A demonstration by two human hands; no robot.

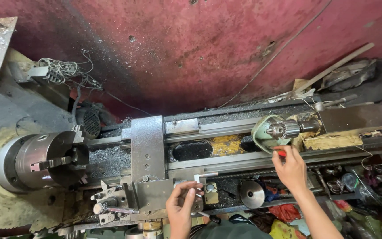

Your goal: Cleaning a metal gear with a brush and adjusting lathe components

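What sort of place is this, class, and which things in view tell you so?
Most likely a metalworking shop. A lathe fills the view: its chuck on one side, a drill chuck on the other, and metal shavings strewn over the bed.

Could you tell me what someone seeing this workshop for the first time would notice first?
Most striking is the metal lathe running across the view, with its shiny three-jaw chuck at the left end and grey swarf scattered over the bed. Behind it rises a stained red wall. Near the bottom, the left hand touches a small metal part on the carriage, while the right hand holds something small and red just below the drill chuck at the right.
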